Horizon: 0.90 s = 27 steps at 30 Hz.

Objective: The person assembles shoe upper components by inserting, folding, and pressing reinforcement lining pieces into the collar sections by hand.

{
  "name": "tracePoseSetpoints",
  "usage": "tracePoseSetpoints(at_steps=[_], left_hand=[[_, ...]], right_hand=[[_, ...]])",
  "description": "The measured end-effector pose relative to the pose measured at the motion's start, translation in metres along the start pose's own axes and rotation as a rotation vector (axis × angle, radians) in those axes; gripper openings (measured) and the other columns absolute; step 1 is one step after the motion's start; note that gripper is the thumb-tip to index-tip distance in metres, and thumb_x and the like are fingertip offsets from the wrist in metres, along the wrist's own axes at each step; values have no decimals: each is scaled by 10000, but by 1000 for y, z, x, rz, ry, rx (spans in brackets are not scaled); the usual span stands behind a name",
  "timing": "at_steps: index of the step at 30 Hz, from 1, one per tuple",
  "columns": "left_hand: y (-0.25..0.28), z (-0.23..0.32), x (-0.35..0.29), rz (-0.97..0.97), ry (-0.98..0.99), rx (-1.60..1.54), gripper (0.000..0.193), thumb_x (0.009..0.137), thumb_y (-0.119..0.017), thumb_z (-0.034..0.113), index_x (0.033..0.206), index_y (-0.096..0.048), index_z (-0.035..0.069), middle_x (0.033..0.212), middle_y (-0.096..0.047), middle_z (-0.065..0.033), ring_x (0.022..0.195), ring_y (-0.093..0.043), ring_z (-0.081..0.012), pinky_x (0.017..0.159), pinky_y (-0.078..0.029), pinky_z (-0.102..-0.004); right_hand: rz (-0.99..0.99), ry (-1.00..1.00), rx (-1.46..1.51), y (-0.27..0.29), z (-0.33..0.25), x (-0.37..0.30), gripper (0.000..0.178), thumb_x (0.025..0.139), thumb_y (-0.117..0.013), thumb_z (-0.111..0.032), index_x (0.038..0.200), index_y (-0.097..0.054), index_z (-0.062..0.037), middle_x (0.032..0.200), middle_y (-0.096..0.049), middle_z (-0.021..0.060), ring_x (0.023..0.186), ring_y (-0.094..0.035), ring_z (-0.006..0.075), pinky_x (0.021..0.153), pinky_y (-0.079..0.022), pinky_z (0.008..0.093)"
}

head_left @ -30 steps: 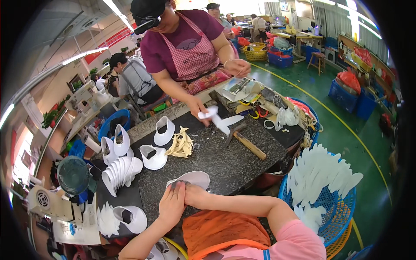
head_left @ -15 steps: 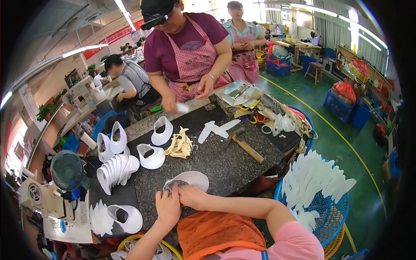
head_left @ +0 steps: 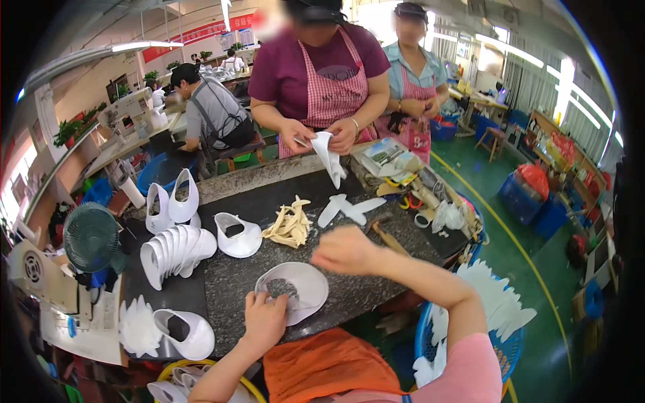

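A white shoe upper [head_left: 310, 285] lies on the dark stone slab [head_left: 235, 305] in front of me. My left hand [head_left: 264, 321] grips its near left edge, fingers bent over the rim of the opening. Raised over the slab, just beyond the upper, my right hand [head_left: 346, 250] has its fingers curled together; whether anything small is in them is hidden. A hammer [head_left: 390, 238] with a wooden handle rests just past that hand. Beyond it lie flat white pieces [head_left: 349, 209] and a heap of beige strips [head_left: 289, 224].
Stacked white uppers [head_left: 178, 252] and a fan of white pieces [head_left: 140, 328] are on the left. Blue baskets [head_left: 514, 349] with more white pieces stand at right. Across the slab, a co-worker in a checked apron holds a white upper [head_left: 328, 158]. Scissors [head_left: 408, 201] lie among clutter.
My right hand has left the upper and risen to the right, while my left stays on it. The co-worker now holds a white upper in both hands; one behind the beige strips is gone.
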<state>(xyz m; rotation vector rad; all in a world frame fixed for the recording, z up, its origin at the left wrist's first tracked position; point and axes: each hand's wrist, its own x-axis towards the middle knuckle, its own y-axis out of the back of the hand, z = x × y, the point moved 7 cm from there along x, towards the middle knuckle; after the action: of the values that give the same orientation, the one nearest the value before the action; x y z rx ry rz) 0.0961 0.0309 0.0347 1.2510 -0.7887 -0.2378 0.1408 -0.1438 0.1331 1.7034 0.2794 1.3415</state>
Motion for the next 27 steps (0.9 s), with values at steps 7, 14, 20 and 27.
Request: tracePoseSetpoints(at_steps=[7,14,20,27], left_hand=[[2,2,22,-14,-28,42,28,736,-597,91,756,-582,79,699,-651,-110,794,-580,-281,835,-367,-436],[-2,-15,3,-8,-57,268,92,705,-632,111,768,-569,87,680,-622,-74,763,-564,-266,782,-350,-425],[-5,-24,5,8,108,229,200,658,-671,86,812,-545,70,652,-625,-111,730,-595,-273,724,-342,-405],[1,-21,-4,31,225,68,223,701,-669,86,892,-555,80,639,-606,-114,697,-614,-299,676,-342,-408]], right_hand=[[114,-502,-102,18,140,87,211,826,-606,-263,882,-639,-63,814,-673,174,765,-654,366,652,-512,471],[-116,201,113,-90,-92,11,112,757,-614,-198,744,-576,-94,658,-595,62,562,-607,249,481,-454,382],[-80,-2,-16,-110,-105,-37,122,776,-573,-187,810,-586,-71,840,-561,57,770,-567,204,650,-442,327],[-61,63,-184,-115,-113,-26,161,781,-545,-157,876,-621,-51,926,-550,72,932,-526,216,820,-400,311]])
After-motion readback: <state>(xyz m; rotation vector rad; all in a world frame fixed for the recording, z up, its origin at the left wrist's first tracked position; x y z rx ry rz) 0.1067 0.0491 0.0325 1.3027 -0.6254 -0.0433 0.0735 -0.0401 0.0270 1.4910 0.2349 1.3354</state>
